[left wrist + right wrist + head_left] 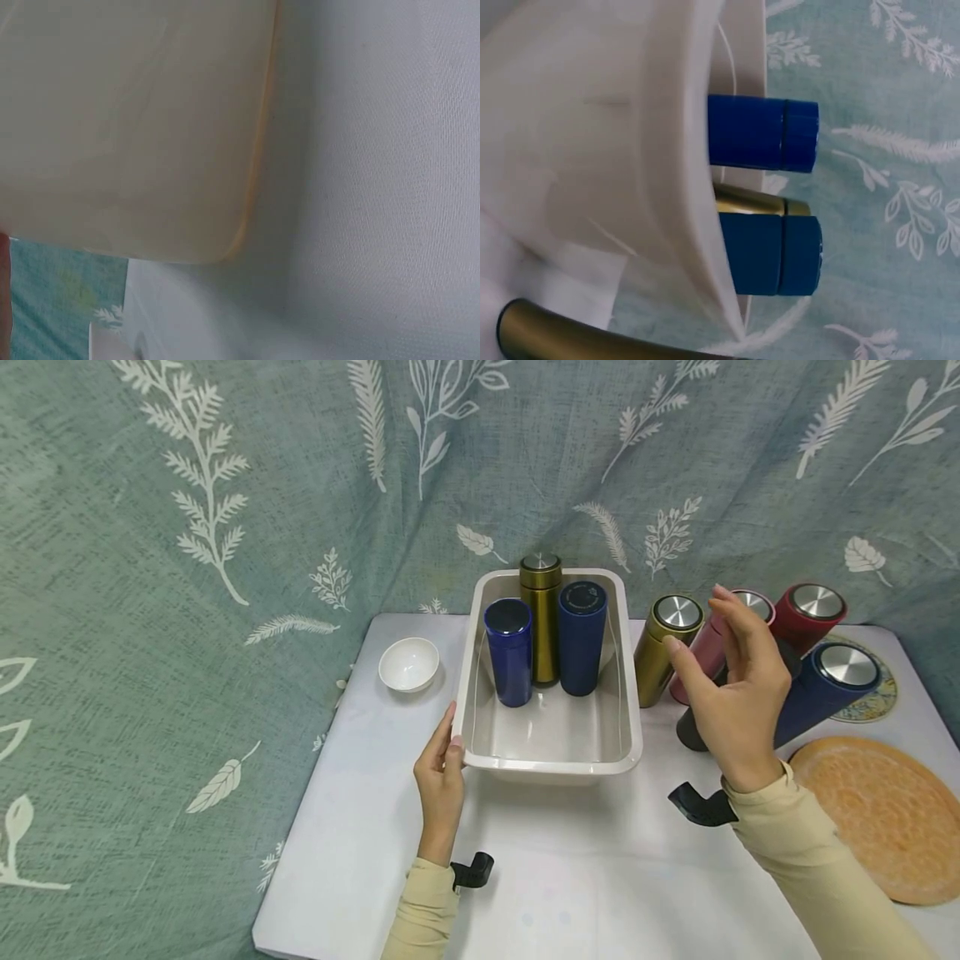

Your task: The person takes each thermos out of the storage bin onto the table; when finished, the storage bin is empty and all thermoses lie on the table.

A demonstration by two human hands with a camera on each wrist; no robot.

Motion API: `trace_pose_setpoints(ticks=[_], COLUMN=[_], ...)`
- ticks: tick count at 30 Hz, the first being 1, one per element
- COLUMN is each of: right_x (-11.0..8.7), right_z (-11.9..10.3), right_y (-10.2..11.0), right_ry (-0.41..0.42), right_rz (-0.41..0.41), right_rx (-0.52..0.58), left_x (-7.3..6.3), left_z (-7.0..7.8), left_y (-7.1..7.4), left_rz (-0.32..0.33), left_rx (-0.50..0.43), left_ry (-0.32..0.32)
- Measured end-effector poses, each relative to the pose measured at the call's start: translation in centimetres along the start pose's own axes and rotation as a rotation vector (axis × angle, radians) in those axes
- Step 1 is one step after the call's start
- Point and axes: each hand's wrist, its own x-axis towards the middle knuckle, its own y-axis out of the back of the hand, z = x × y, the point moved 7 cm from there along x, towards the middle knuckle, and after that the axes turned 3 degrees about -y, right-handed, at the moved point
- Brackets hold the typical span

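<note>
The tub (547, 768) is gripped at left by the left hand (440, 777), seemingly for steadiness; the right hand (742, 706) is held empty, fingers parted

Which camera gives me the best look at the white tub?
The head view, because the tub shows its opening, floor and nearly whole rim. The left wrist camera catches only part of its outside; the right wrist, part of its outside, rim and inside.
</note>
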Motion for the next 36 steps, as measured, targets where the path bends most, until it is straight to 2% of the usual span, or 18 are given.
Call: trace_pose_setpoints(ticks=[7, 10, 15, 29, 36], right_x=[0.7, 1.0, 1.5, 2.0, 2.1], right_z=[0.2, 0.6, 0.7, 2.6, 3.4], right_y=[-1.6, -2.1, -3.1, -5.0, -6.4], right_ry=[-0.002, -0.038, -0.041, -0.14, -0.159], right_rz=[-0.053, -0.049, -0.064, -0.059, -0.06], right_rx=[-0.055, -0.028, -0.013, -0.02, -0.009], left_x=[0.0, 0.1, 0.1, 0.1, 0.1], left_z=[0.2, 0.1, 0.0, 0.1, 0.1], left_y=[0.1, 0.0, 0.0, -0.1, -0.1], left_rz=[-0.004, -0.002, 0.003, 0.001, 0.008], left_rx=[0.006, 0.013, 0.016, 0.009, -0.004], left_ry=[-0.012, -0.013, -0.012, -0.019, -0.002])
